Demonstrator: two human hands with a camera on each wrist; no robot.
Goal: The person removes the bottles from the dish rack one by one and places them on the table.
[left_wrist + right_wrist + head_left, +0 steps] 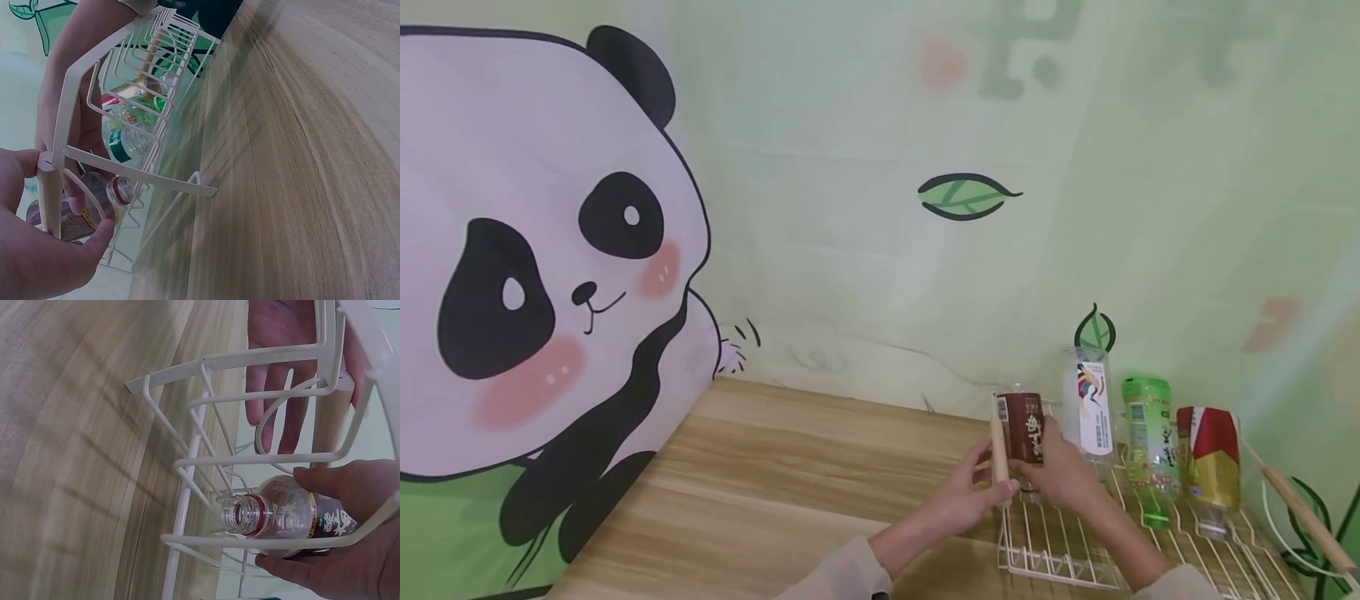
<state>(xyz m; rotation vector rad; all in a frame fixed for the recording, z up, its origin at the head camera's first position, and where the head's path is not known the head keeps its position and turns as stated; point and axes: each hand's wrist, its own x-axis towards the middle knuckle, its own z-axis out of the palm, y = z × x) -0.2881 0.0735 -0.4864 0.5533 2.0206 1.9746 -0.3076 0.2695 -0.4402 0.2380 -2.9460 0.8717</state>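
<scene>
A white wire rack point(1060, 568) with wooden handles at its ends stands on the table. Around its left wooden handle point(999, 450), my left hand point(964, 493) has its thumb and fingers. My right hand point(1066, 468) grips a clear plastic bottle point(1022, 421) with a dark red label, beside that handle. The bottle is upside down; in the right wrist view its bare threaded neck point(240, 514) points down among the wires, with no cap on it. Part of the label is hidden behind the right hand.
Further right in the rack stand a clear bottle with a white label point(1093, 408), a green-labelled bottle point(1148, 429) and a red and gold bottle point(1213, 454), necks down. The wooden table point(760, 500) extends left. Behind it hangs a green cloth point(820, 275) with a printed panda.
</scene>
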